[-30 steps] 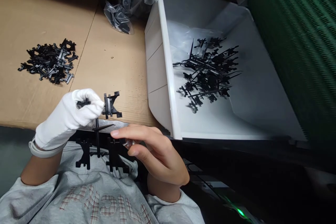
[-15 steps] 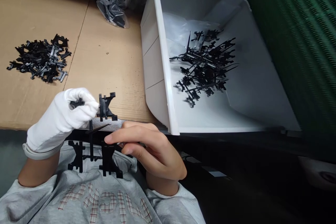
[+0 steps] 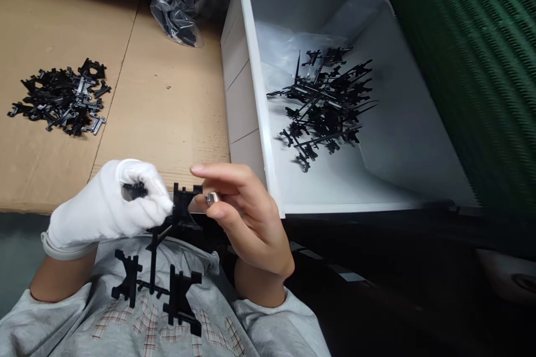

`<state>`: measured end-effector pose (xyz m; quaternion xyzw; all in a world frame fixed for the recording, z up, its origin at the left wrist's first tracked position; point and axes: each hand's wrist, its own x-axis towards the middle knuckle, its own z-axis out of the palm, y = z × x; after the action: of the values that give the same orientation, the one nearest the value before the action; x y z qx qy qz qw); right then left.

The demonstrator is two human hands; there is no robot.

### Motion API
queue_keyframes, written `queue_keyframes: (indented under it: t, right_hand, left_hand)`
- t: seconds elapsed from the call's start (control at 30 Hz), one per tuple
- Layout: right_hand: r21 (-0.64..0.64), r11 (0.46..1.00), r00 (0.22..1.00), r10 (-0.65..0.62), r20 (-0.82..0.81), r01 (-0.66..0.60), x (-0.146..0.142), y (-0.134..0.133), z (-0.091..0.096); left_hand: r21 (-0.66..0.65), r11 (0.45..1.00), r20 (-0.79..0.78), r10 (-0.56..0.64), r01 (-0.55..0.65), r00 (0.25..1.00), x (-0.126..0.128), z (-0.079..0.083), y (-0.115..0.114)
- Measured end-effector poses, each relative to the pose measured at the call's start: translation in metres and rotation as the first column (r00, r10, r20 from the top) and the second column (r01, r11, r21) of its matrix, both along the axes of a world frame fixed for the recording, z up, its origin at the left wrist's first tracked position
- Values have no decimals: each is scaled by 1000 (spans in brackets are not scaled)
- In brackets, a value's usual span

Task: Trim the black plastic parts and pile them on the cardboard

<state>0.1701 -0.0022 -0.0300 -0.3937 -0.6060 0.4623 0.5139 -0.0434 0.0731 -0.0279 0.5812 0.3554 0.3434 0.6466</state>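
My left hand (image 3: 121, 201), in a white glove, is closed with its fingertips pinched on a black plastic sprue frame (image 3: 153, 268). Two black bracket-shaped parts hang at the frame's lower end, one on the left (image 3: 127, 278) and a larger one on the right (image 3: 183, 298). Another black bracket (image 3: 181, 201) stands at the gloved fingertips, partly behind my right fingers. My bare right hand (image 3: 251, 217) is beside that bracket, index finger and thumb apart. A small shiny metal piece (image 3: 212, 198) shows among its fingers; whether it is worn or held is unclear.
A pile of loose black brackets (image 3: 62, 97) lies on the cardboard-covered table (image 3: 167, 122). Behind is a clear plastic bag (image 3: 176, 19) with dark contents. A white bin (image 3: 260, 122) at right contains several tangled black sprues (image 3: 326, 100). Green ribbed material (image 3: 481, 67) borders the far right.
The left hand and sprue have shifted slightly down and right, and the frame has turned a little. My right hand has risen from the lower right bracket to the upper one, its fingers spreading.
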Motion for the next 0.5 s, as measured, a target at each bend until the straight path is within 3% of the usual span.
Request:
queue_keyframes:
  t: [0.13,0.3,0.5]
  right_hand:
    - [123,991,998,47,-40,-42,-2,3,-3]
    - [142,988,995,66,-75,-55,-2,4,-4]
    - [119,990,994,84,-75,-74,-1,7,-3]
  left_hand:
    - [43,997,70,-74,71,995,7,5,-1]
    - [63,995,65,-83,79,994,15,13,0]
    - [92,988,46,-130,125,990,12,11,-1]
